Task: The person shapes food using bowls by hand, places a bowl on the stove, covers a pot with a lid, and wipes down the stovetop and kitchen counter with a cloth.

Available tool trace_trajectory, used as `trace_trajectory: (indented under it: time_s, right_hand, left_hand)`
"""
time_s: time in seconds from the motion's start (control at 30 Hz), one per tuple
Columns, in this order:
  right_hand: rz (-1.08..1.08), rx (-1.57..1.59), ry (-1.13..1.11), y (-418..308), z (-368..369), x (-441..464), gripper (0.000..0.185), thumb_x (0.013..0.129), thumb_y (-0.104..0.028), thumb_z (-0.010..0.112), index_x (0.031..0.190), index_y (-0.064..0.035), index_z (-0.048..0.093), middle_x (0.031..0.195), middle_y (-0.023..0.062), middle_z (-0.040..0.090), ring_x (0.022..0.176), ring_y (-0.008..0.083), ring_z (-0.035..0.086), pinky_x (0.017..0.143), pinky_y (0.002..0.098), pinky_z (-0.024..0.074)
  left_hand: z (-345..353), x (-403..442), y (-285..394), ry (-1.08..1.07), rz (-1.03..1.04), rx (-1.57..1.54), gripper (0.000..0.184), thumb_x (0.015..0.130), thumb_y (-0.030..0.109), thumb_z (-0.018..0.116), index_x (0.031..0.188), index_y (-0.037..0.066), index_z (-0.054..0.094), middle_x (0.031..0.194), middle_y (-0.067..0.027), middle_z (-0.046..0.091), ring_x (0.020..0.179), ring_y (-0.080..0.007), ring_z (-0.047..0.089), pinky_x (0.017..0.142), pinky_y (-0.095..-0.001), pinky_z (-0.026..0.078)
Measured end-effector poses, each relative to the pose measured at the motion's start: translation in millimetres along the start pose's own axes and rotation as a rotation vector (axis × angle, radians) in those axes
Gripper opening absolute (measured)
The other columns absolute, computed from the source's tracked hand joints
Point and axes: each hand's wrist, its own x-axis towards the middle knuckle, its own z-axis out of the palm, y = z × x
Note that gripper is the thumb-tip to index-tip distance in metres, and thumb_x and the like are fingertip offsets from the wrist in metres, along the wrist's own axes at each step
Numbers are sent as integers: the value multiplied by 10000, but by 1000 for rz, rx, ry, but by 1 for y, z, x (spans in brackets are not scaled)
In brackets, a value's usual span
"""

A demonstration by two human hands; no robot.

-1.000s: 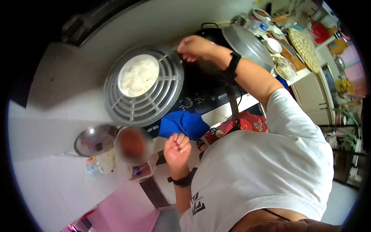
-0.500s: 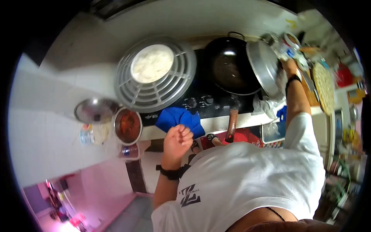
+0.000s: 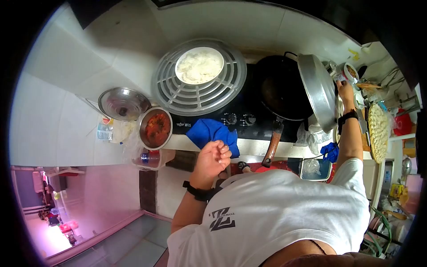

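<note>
Where the right hand (image 3: 346,92) reaches past the lid's (image 3: 316,93) edge, bowls (image 3: 346,72) crowd it.

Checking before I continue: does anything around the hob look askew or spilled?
The metal lid stands tipped on edge by the wok, not lying flat, so it looks askew; whether the right hand supports it is unclear. The blue cloth looks untidy, bunched over the front edge of the hob. No spill shows.

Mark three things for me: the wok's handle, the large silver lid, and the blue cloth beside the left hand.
Wok handle (image 3: 273,143): head view, on its brown grip.
Large silver lid (image 3: 316,91): head view, on its curved metal side.
Blue cloth (image 3: 209,131): head view, on its upper folds.
</note>
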Motion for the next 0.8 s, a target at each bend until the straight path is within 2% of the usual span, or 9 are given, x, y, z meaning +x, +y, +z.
trace_trajectory:
  time_s: [0.1, 0.17, 0.37, 0.43, 0.5, 0.63, 0.8]
  right_hand:
    - [-142, 81, 82, -57, -39, 1, 513, 875, -475, 574, 1028, 4, 679, 966, 265, 682, 951, 433, 646, 852, 464, 500]
    - [-275, 139, 62, -112, -66, -6, 485, 876, -456, 594, 1039, -7, 680, 956, 254, 688, 936, 413, 653, 835, 445, 508]
    - [-486, 267, 59, -281, -103, -42, 412, 901, -425, 608, 1064, -56, 690, 961, 196, 706, 906, 376, 669, 817, 422, 517]
    - [-615, 241, 71, -327, -97, -43, 421, 900, -427, 610, 1086, -56, 684, 966, 195, 704, 924, 371, 665, 818, 422, 514]
    - [-650, 226, -25, -370, -93, -46, 458, 882, -443, 621, 1112, -51, 675, 1003, 199, 698, 947, 365, 659, 840, 421, 508]
    - [-779, 275, -25, -445, -74, -61, 467, 864, -433, 636, 1113, -40, 670, 1008, 195, 700, 946, 361, 662, 846, 411, 511]
    - [-791, 281, -92, -503, -47, -78, 456, 855, -415, 651, 1110, -38, 669, 1034, 180, 704, 963, 349, 663, 863, 407, 513]
  left_hand:
    - [-6, -4, 3, -74, -3, 1, 189, 922, 205, 550, 789, 75, 517, 763, -31, 469, 675, -146, 431, 529, -240, 358]
    - [-7, -9, 6, -80, 16, 4, 187, 922, 206, 545, 792, 74, 520, 763, -29, 468, 674, -147, 430, 524, -240, 354]
    - [-17, -31, 19, -126, 50, -17, 188, 927, 209, 536, 793, 78, 519, 744, -20, 436, 671, -144, 418, 518, -239, 348]
    - [-23, -40, 25, -144, 67, -34, 190, 929, 208, 535, 790, 78, 516, 741, -18, 430, 673, -143, 416, 519, -238, 349]
    - [-29, -49, 32, -161, 88, -54, 193, 930, 207, 534, 787, 79, 512, 739, -16, 423, 674, -141, 414, 521, -237, 351]
    - [-42, -71, 45, -153, 155, -82, 201, 940, 206, 521, 784, 80, 506, 755, -16, 427, 675, -139, 410, 530, -239, 355]
    - [-60, -94, 60, -160, 229, -126, 204, 947, 212, 510, 790, 82, 506, 771, -14, 430, 676, -136, 409, 536, -245, 362]
